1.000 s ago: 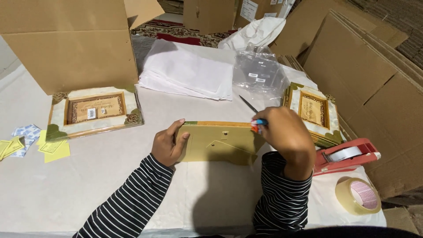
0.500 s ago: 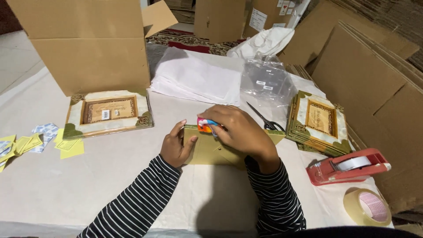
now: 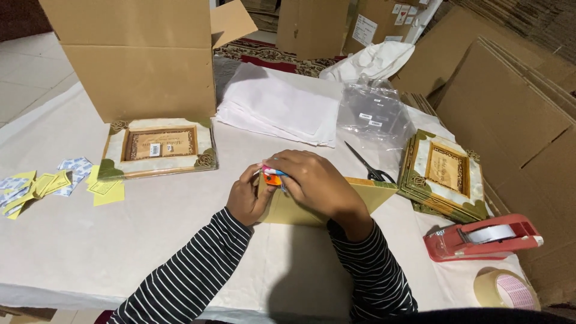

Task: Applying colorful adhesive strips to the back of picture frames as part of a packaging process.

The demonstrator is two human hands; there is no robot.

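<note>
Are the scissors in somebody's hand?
No, the scissors lie on the table, beyond the right hand.

1. The yellow-green frame back (image 3: 360, 198) lies flat on the white-covered table (image 3: 90, 252), near its front edge and about midway along it, mostly hidden under my hands; its right corner pokes out towards the table's right edge.
2. A small orange and blue object (image 3: 272, 176) sits at the frame's upper left corner, pinched between my fingers.
</note>
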